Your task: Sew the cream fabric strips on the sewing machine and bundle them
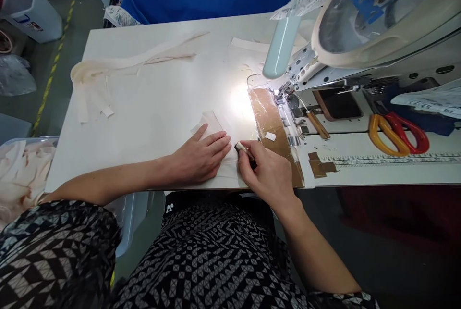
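My left hand (pixel 203 155) lies flat on a small piece of thin pale fabric (pixel 212 120) near the table's front edge, its fingers stretched out to the right. Most of that fabric is hidden under the palm, and a fold of it shows above the fingers. Just right of the fingertips, my right hand (pixel 266 167) is closed around a small dark tool with a pale part (pixel 240 147). Its tip points left toward the fabric; the fingers cover the rest, so I cannot tell its exact kind.
The sewing machine (pixel 360 59) stands at the right, with brown tape (pixel 268 112) beside its needle area. Near it lie scissors (pixel 392 133), a wooden-handled tool (pixel 317 124) and a phone (pixel 338 104). Pale fabric strips (pixel 108 66) lie at the table's far left. A bin of fabric (pixel 27 165) stands left.
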`<state>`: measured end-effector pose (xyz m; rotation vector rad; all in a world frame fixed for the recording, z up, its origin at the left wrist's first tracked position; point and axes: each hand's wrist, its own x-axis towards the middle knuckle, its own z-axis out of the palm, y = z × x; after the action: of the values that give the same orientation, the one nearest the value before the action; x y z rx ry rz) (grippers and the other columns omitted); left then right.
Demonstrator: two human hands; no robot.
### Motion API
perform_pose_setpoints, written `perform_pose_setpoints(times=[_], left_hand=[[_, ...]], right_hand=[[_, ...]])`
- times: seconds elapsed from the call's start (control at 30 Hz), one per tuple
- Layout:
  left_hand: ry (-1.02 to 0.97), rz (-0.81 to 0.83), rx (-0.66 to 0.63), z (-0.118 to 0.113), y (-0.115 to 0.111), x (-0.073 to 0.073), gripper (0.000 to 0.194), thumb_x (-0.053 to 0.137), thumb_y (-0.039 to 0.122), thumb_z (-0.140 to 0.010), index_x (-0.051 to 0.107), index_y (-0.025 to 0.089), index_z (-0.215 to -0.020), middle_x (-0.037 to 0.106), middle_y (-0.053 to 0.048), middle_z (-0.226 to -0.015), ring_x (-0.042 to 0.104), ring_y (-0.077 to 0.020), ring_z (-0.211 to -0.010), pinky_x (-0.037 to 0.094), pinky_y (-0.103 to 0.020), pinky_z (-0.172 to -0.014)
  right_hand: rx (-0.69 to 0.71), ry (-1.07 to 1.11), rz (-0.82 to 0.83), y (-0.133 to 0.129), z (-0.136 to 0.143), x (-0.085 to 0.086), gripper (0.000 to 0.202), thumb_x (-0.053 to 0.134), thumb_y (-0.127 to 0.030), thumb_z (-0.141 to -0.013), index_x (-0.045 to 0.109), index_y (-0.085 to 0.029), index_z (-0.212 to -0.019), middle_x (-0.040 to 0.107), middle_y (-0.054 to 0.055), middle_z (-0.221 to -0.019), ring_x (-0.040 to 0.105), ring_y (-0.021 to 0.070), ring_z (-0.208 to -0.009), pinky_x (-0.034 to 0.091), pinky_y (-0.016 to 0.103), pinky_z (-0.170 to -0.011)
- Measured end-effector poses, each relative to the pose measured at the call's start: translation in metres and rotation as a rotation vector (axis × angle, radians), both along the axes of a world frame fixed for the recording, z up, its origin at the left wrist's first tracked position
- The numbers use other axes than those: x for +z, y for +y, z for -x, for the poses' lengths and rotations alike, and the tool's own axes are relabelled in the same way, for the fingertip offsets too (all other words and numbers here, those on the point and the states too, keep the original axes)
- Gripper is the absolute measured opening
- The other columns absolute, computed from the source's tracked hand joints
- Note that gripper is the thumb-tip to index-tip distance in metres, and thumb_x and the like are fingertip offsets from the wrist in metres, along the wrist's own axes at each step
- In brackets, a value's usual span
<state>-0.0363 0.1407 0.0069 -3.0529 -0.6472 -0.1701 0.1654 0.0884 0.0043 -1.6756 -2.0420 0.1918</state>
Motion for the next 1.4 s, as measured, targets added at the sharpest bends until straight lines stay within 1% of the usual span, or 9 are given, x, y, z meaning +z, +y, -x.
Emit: perform_pose_setpoints(times=[0.17,0.3,0.53,0.8,1.03,1.13,1.2,1.3,1.4], left_hand=[[0.013,-0.035,-0.004,0.000,-0.003,0.000,0.046,0.045,0.027,-0.097,0.052,0.005,-0.137,0.052,-0.018,-0.144,0.044,-0.0318,-0.136,0.032,-0.054,-0.113],[0.017,-0.039,-0.004,0.000,-0.003,0.001,0.046,0.044,0.026,-0.097,0.052,0.005,-0.136,0.052,-0.018,-0.144,0.044,-0.0319,-0.136,0.033,-0.053,-0.112],[0.011,-0.049,0.000,-0.001,-0.003,-0.001,0.045,0.045,0.026,-0.097,0.052,0.005,-0.136,0.053,-0.018,-0.143,0.044,-0.0322,-0.136,0.034,-0.052,-0.112],[-0.003,-0.088,-0.002,-0.002,-0.004,-0.004,0.046,0.045,0.025,-0.096,0.052,0.003,-0.135,0.054,-0.019,-0.141,0.046,-0.0326,-0.135,0.037,-0.050,-0.109],[0.014,-0.095,-0.001,-0.002,-0.004,-0.002,0.045,0.043,0.026,-0.096,0.054,0.005,-0.135,0.054,-0.018,-0.142,0.047,-0.0320,-0.134,0.040,-0.049,-0.107],[0.014,-0.080,-0.002,-0.002,-0.004,-0.002,0.045,0.044,0.026,-0.095,0.053,0.004,-0.135,0.054,-0.018,-0.142,0.046,-0.0326,-0.135,0.040,-0.050,-0.107],[0.008,-0.070,-0.003,-0.002,-0.004,-0.002,0.046,0.045,0.025,-0.095,0.053,0.004,-0.135,0.054,-0.019,-0.142,0.046,-0.0335,-0.135,0.039,-0.050,-0.108],[0.004,-0.043,-0.008,-0.002,-0.004,-0.001,0.046,0.045,0.025,-0.095,0.052,0.002,-0.134,0.053,-0.021,-0.142,0.045,-0.0345,-0.135,0.039,-0.050,-0.108],[0.000,-0.008,-0.012,-0.002,-0.005,0.000,0.046,0.049,0.024,-0.093,0.051,0.006,-0.135,0.051,-0.023,-0.142,0.045,-0.0358,-0.135,0.040,-0.052,-0.107]], right_hand=[[0.030,0.014,-0.041,0.000,0.001,-0.004,0.023,0.045,-0.027,-0.096,0.065,-0.017,-0.103,0.071,0.005,-0.076,0.060,0.0165,-0.060,0.039,0.029,-0.056],[0.028,0.062,-0.038,0.002,0.001,-0.006,0.023,0.045,-0.027,-0.095,0.064,-0.016,-0.104,0.072,0.006,-0.078,0.057,0.0149,-0.054,0.041,0.029,-0.055],[0.015,0.063,0.004,0.007,0.002,-0.005,0.021,0.047,-0.026,-0.093,0.064,-0.016,-0.101,0.069,0.004,-0.072,0.050,0.0134,-0.047,0.038,0.028,-0.052],[0.084,-0.027,0.012,0.012,0.005,0.001,0.018,0.044,-0.025,-0.093,0.061,-0.018,-0.089,0.064,0.002,-0.062,0.056,0.0163,-0.054,0.036,0.028,-0.053],[0.154,-0.046,0.038,0.000,-0.005,0.008,0.015,0.047,-0.022,-0.092,0.061,-0.017,-0.088,0.065,0.002,-0.063,0.058,0.0152,-0.052,0.038,0.028,-0.051],[0.175,0.015,0.078,-0.009,-0.012,0.010,0.015,0.048,-0.022,-0.092,0.062,-0.018,-0.091,0.066,0.001,-0.065,0.058,0.0145,-0.052,0.040,0.027,-0.051],[0.140,0.133,0.096,-0.012,-0.015,0.011,0.014,0.050,-0.023,-0.093,0.063,-0.019,-0.096,0.067,0.000,-0.069,0.057,0.0125,-0.052,0.041,0.026,-0.050],[-0.037,0.305,0.033,-0.014,-0.018,0.009,0.014,0.053,-0.025,-0.093,0.063,-0.019,-0.101,0.070,0.001,-0.080,0.058,0.0111,-0.055,0.043,0.023,-0.049],[-0.101,0.322,-0.015,-0.013,-0.016,0.004,0.013,0.055,-0.027,-0.092,0.063,-0.019,-0.101,0.070,0.001,-0.079,0.055,0.0104,-0.051,0.042,0.023,-0.047]])
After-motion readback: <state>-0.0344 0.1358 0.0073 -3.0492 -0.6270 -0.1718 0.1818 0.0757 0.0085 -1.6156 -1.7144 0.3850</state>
